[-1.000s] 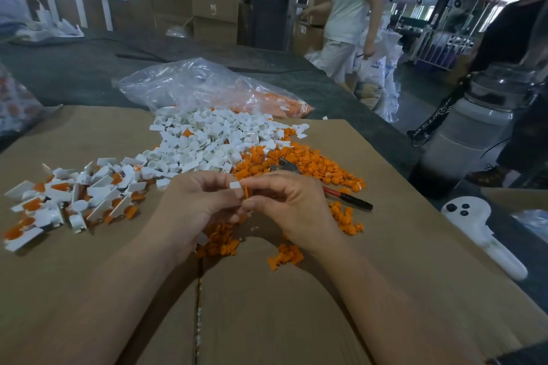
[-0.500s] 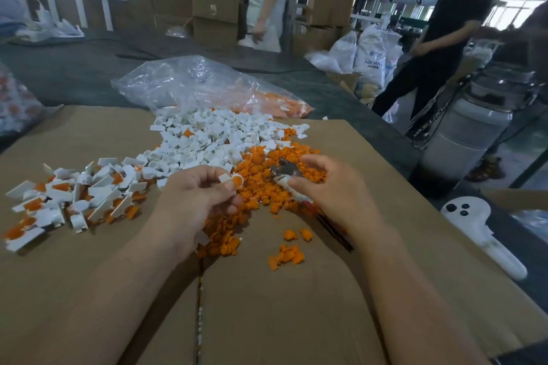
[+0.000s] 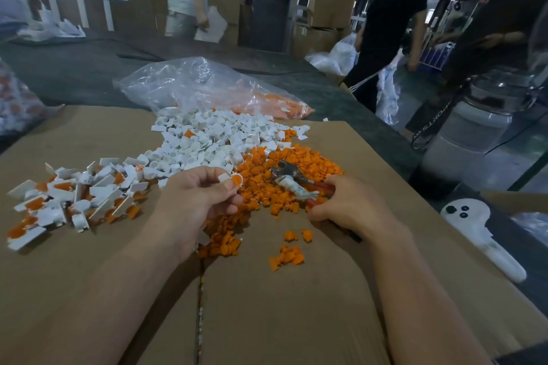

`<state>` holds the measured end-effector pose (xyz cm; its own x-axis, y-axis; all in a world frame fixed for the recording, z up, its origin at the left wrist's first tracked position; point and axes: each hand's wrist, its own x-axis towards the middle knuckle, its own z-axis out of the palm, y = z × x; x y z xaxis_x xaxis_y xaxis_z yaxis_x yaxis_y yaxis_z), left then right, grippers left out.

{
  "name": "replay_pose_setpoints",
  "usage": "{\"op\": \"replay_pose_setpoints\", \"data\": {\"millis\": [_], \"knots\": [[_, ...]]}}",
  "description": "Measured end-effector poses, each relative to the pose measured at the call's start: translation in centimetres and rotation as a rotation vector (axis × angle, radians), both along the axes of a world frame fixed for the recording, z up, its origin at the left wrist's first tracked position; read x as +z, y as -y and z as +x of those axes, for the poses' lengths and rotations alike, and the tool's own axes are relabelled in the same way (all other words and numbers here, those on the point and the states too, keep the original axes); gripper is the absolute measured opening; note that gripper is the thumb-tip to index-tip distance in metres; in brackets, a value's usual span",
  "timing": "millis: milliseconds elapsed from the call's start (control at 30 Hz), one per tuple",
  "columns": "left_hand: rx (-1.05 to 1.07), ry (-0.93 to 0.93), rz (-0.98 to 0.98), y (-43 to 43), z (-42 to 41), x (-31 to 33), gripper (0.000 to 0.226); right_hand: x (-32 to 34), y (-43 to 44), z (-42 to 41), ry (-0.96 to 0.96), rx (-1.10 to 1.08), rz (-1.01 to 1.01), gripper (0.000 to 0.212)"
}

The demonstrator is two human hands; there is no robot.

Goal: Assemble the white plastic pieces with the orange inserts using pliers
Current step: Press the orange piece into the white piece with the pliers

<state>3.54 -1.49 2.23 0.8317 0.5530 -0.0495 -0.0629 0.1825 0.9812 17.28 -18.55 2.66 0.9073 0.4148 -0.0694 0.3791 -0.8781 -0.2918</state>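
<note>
My left hand (image 3: 197, 201) pinches a white plastic piece with an orange insert seated in its ring (image 3: 232, 179). My right hand (image 3: 347, 206) grips the red handles of the pliers (image 3: 292, 179), whose metal jaws lie on the heap of orange inserts (image 3: 302, 163). A pile of loose white pieces (image 3: 213, 139) lies behind my left hand. Assembled white-and-orange pieces (image 3: 68, 195) are spread at the left of the cardboard (image 3: 281, 305).
A clear plastic bag (image 3: 201, 89) holding white and orange parts lies behind the piles. A white controller (image 3: 474, 231) lies at the right beside the cardboard, a large white jug (image 3: 474, 124) beyond it. People stand behind the dark table.
My right hand left the white piece, reached to the pliers and took hold of their handles. My left hand kept the piece with the insert. People in the background walked.
</note>
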Motion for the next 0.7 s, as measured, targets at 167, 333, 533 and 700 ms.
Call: {"op": "replay_pose_setpoints", "data": {"millis": [167, 333, 533, 700], "knots": [[0.039, -0.017, 0.114, 0.1, 0.1, -0.2, 0.015, 0.5, 0.1, -0.3, 0.112, -0.021, 0.094, 0.044], [0.094, -0.008, 0.041, -0.3, 0.3, -0.4, 0.014, 1.0, -0.5, -1.2, 0.177, 0.172, 0.245, 0.043], [0.152, 0.054, -0.053, -0.4, 0.5, -0.2, 0.012, 0.5, -1.7, -2.5, 0.23, 0.344, 0.335, 0.05], [0.174, 0.085, -0.024, -0.2, 0.5, -0.1, 0.015, -0.2, -2.4, -2.9, 0.183, 0.407, 0.249, 0.057]]}}
